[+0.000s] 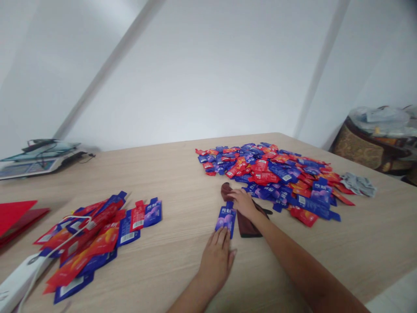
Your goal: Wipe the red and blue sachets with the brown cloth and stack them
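A purple-blue pouch (226, 218) with pictures of round purple fruit lies flat on the table, its narrow neck pointing away from me. The fingers of my left hand (215, 258) are laid flat over its lower end. My right hand (243, 203) is at the pouch's neck, with its fingers stretched out and slightly bent above a brown glove (246, 224). The glove lies just right of the pouch, partly covered by my right hand and forearm. Whether the right fingertips touch the neck or only the glove is hard to see.
A wide heap of red and purple pouches (260, 167) spreads at the right, with a grey glove (358, 184) beside it. At left lie overlapping pouches (97, 234), a white power strip (22, 278), red folders (19, 219) and a scale (35, 167). A wall (208, 74) stands behind.
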`<state>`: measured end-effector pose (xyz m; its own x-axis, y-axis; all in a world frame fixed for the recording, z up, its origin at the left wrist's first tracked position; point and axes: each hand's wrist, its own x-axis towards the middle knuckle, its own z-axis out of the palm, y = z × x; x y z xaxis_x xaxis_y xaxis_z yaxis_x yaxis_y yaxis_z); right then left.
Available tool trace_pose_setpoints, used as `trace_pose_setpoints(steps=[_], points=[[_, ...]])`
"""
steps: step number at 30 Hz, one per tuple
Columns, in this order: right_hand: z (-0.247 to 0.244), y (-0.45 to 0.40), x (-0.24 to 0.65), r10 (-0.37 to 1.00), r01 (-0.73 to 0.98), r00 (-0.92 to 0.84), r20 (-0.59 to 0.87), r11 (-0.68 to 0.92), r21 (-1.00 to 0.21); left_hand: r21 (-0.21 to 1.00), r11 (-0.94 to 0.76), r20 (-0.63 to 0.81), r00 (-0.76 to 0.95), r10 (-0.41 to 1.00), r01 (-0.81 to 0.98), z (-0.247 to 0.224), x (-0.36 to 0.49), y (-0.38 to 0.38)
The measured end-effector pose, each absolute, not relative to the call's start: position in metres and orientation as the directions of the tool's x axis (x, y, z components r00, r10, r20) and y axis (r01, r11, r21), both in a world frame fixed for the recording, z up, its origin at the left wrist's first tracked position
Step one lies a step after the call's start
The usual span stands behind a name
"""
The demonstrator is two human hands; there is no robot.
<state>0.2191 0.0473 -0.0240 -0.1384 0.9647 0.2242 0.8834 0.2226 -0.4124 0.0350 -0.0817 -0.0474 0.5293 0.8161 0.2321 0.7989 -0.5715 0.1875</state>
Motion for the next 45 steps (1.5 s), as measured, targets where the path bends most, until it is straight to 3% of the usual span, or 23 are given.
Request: trace_pose_setpoints(steps=[4, 7, 13, 16, 19, 24, 26, 30, 32, 40, 43, 45], points=[[-0.017, 0.049, 0.212, 0.96, 0.885, -0.081, 0.269, 0.193, -0.424, 0.174, -0.533, 0.246, 0.488, 0.838, 0.828, -0.047, 0.036, -0.076], [-0.02, 0.029, 0.191, 0.928, 0.858, -0.201, 0.313, 0.321, -0.402, 0.141, -0.514, 0.247, 0.473, 0.846, 0.846, -0.045, 0.039, -0.069], [-0.022, 0.003, 0.172, 0.875, 0.775, -0.439, 0.207, 0.485, -0.405, 0.167, -0.501, 0.23, 0.46, 0.857, 0.849, -0.041, 0.045, -0.069], [-0.022, -0.002, 0.176, 0.845, 0.7, -0.492, 0.209, 0.527, -0.481, 0.247, -0.525, 0.256, 0.468, 0.846, 0.815, -0.037, 0.046, -0.074], [-0.026, -0.007, 0.18, 0.857, 0.675, -0.447, 0.256, 0.51, -0.533, 0.406, -0.567, 0.308, 0.476, 0.824, 0.717, -0.025, 0.041, -0.073], [-0.035, -0.011, 0.182, 0.85, 0.676, -0.452, 0.272, 0.525, -0.516, 0.54, -0.567, 0.457, 0.349, 0.818, 0.622, 0.0, 0.036, -0.037], [-0.037, -0.011, 0.182, 0.845, 0.667, -0.469, 0.256, 0.529, -0.525, 0.531, -0.537, 0.385, 0.378, 0.842, 0.655, 0.004, 0.042, -0.016], [-0.034, -0.019, 0.186, 0.801, 0.582, -0.53, 0.277, 0.581, -0.568, 0.422, -0.546, 0.084, 0.568, 0.818, 0.724, 0.005, 0.054, 0.017], [-0.031, -0.029, 0.188, 0.778, 0.535, -0.56, 0.283, 0.601, -0.594, 0.394, -0.561, 0.03, 0.6, 0.799, 0.728, 0.004, 0.054, 0.024], [-0.018, -0.027, 0.2, 0.762, 0.283, -0.622, 0.181, 0.435, -0.855, 0.641, -0.426, 0.029, 0.534, 0.845, 0.639, -0.009, 0.038, 0.024], [-0.017, -0.015, 0.197, 0.851, 0.327, -0.445, 0.28, 0.446, -0.833, 0.698, -0.398, 0.0, 0.557, 0.831, 0.595, -0.012, 0.035, 0.026], [-0.022, -0.013, 0.193, 0.86, 0.394, -0.416, 0.295, 0.463, -0.794, 0.723, -0.375, -0.015, 0.556, 0.831, 0.58, -0.012, 0.034, 0.027]])
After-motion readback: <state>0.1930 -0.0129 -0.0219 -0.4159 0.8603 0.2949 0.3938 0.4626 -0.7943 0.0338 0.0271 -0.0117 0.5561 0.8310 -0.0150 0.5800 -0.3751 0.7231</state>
